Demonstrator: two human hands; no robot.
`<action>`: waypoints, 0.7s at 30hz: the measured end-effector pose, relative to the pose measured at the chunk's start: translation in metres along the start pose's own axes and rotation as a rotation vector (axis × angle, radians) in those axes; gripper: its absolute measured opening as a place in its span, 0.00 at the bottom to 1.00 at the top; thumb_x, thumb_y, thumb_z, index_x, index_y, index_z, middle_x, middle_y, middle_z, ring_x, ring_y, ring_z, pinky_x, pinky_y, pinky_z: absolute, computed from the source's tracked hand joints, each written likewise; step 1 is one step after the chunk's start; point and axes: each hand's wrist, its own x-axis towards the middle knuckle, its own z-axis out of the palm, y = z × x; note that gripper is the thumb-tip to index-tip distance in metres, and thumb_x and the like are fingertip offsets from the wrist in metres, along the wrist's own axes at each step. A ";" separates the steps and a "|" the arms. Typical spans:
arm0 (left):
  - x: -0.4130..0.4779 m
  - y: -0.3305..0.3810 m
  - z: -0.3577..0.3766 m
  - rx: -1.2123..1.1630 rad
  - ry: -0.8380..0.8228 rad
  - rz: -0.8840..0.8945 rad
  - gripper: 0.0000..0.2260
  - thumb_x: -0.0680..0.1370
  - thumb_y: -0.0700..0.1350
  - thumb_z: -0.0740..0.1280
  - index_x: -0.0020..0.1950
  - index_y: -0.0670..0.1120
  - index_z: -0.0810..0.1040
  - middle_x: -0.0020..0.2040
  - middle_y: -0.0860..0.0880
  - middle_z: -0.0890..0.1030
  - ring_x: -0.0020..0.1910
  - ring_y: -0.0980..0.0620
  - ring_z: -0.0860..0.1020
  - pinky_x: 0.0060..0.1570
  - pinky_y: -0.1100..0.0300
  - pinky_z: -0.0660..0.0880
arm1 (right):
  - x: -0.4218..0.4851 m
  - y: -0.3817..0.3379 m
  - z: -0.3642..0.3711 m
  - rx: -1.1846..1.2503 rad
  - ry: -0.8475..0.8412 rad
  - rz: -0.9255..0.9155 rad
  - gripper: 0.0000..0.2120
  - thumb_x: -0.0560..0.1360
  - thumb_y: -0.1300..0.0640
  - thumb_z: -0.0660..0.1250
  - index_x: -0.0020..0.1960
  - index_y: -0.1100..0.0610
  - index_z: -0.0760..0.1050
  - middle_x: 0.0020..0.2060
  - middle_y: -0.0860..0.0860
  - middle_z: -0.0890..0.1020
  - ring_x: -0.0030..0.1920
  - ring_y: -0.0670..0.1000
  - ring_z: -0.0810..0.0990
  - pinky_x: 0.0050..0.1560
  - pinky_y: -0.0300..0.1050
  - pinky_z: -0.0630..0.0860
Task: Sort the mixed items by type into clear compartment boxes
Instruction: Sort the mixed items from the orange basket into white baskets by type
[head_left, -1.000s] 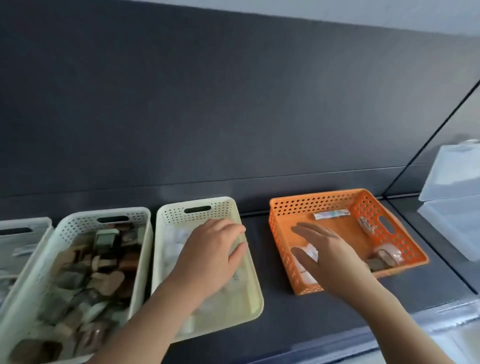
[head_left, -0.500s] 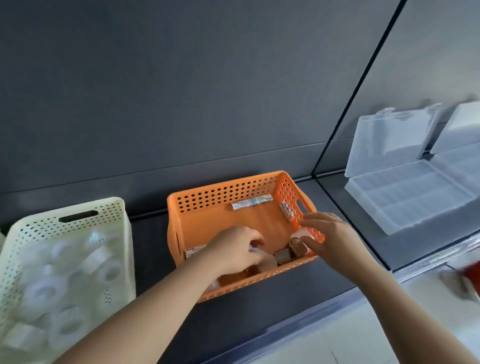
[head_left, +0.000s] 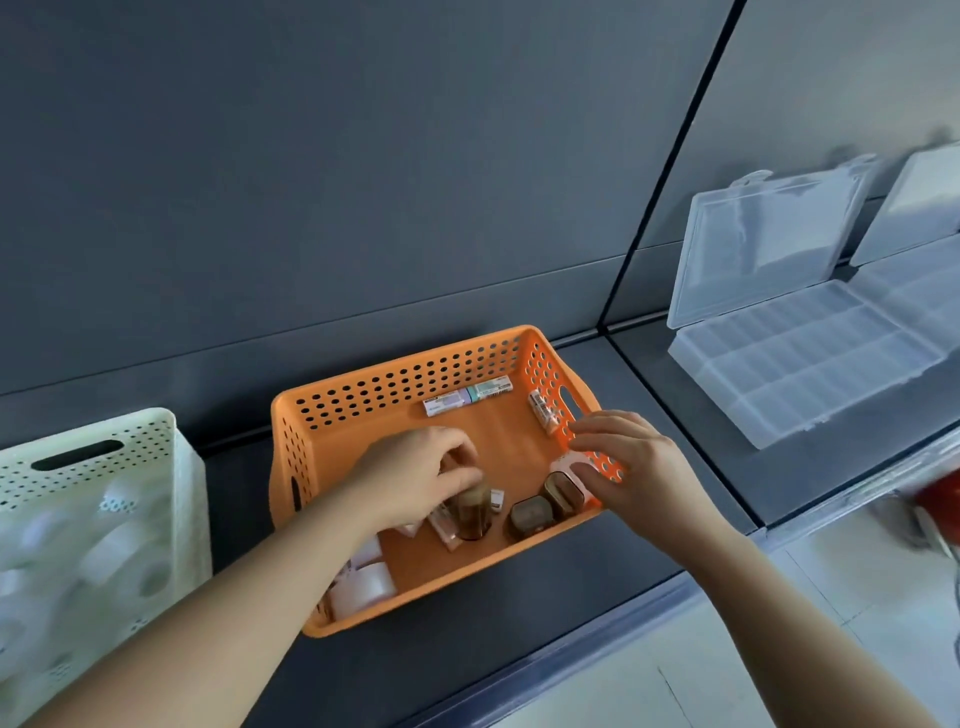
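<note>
Head view: orange basket (head_left: 405, 384) of mixed items sits mid-counter (head_left: 519, 618), and both hands are inside it. Left hand (head_left: 415, 478) reaches in from the near left, palm down, with fingers curled over a brown roll (head_left: 470, 514) standing near the basket's near wall. Right hand (head_left: 639, 467) comes in over the right wall, wrist bent. Its thumb touches a pink-edged roll (head_left: 561, 480) and its fingers arch above that roll. Can't tell if that pinch is fully closed.

Another brown roll (head_left: 527, 517) lies between the two. White tape rolls (head_left: 363, 587) are in the near-left corner, partly hidden under the left forearm. Small labelled boxes (head_left: 467, 402) lie along the far wall. The clear compartment box (head_left: 805, 374) is open, lid up, well apart to the far right. A cream basket (head_left: 176, 467) stands to the left.

Risks:
- Lifting both rolls at once could knock the middle roll or tip the small pieces beside the left hand.
- A loose one-thumb hold on the right could drop the roll on the long carry to the box.
- Similar-looking brown rolls could land in the wrong compartment.
</note>
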 end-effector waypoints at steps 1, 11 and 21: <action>0.001 0.000 0.000 -0.061 -0.032 0.015 0.14 0.75 0.61 0.67 0.59 0.60 0.75 0.55 0.61 0.78 0.50 0.58 0.78 0.50 0.54 0.78 | 0.000 0.001 0.000 0.008 0.008 -0.003 0.11 0.68 0.61 0.76 0.50 0.54 0.83 0.51 0.45 0.83 0.57 0.47 0.78 0.54 0.43 0.77; 0.018 0.011 0.008 0.026 0.003 0.191 0.18 0.75 0.55 0.69 0.64 0.57 0.76 0.63 0.61 0.74 0.63 0.59 0.69 0.63 0.59 0.67 | -0.003 0.005 0.004 -0.003 0.094 -0.005 0.12 0.69 0.60 0.76 0.51 0.55 0.83 0.54 0.48 0.82 0.59 0.48 0.77 0.56 0.39 0.73; 0.037 0.042 0.030 0.031 -0.193 0.327 0.20 0.77 0.52 0.66 0.68 0.60 0.66 0.67 0.57 0.72 0.64 0.54 0.72 0.66 0.53 0.68 | -0.006 0.011 0.003 0.059 0.149 0.064 0.09 0.70 0.62 0.75 0.49 0.55 0.83 0.56 0.48 0.81 0.57 0.49 0.78 0.53 0.40 0.75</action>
